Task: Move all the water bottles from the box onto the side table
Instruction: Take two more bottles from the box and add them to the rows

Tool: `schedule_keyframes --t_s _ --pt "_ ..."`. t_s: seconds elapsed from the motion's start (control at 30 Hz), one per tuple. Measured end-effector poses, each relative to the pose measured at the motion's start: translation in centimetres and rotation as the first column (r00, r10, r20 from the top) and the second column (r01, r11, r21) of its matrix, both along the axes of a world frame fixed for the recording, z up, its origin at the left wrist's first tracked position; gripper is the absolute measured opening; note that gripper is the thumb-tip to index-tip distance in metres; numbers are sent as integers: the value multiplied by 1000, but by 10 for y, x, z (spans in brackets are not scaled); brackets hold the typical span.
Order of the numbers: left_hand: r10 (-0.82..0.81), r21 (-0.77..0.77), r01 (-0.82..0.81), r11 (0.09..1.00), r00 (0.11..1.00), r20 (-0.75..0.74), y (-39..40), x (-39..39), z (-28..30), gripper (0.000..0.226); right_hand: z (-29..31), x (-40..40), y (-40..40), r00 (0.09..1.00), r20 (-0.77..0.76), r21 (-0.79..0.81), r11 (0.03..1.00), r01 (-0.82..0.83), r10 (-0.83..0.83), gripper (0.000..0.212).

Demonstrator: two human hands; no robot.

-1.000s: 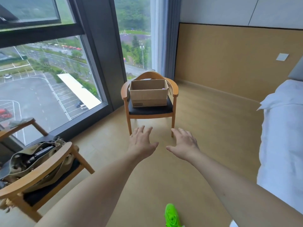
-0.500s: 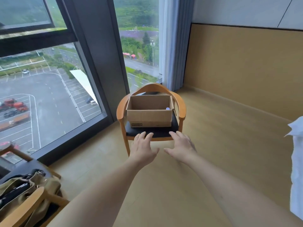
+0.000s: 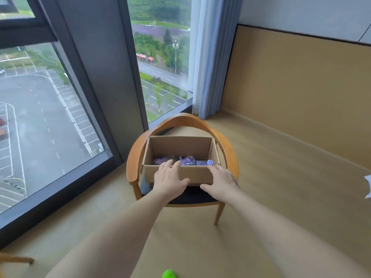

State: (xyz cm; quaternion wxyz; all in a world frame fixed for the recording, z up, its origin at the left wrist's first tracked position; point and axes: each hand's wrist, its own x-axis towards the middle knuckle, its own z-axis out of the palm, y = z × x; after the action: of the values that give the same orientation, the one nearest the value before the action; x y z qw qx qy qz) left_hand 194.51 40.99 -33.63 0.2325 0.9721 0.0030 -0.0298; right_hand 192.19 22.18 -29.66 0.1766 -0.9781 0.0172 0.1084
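An open cardboard box sits on the dark seat of a wooden armchair. Inside, near its front wall, lie water bottles with purple labels; one blue cap shows at the right. My left hand hovers over the box's front edge, fingers spread and holding nothing. My right hand is beside it at the front right corner, also spread and holding nothing. The side table is out of view.
A floor-to-ceiling window runs along the left, with a blue curtain behind the chair. Wooden flooring stretches to the right, up to a tan wall panel. A white bedding corner shows at the right edge, a green shoe at the bottom.
I have stepped closer to the chair. Both hands now reach the box's front edge, and the bottles inside have come into sight. The second chair with the bag has left the view.
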Motion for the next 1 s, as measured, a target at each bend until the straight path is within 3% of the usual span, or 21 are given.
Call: schedule_keyframes --t_s 0.27,0.67,1.0 --pt "70 -22 -73 997 990 -122 37 123 -25 72 -31 122 21 993 -119 46 999 19 -13 78" --pt "234 23 -241 970 911 -340 50 255 -120 70 -140 299 35 916 -380 -6 989 -144 131 76" --pt "155 103 -116 988 766 -624 53 296 -199 73 -245 358 47 810 -562 -22 975 -220 170 73"
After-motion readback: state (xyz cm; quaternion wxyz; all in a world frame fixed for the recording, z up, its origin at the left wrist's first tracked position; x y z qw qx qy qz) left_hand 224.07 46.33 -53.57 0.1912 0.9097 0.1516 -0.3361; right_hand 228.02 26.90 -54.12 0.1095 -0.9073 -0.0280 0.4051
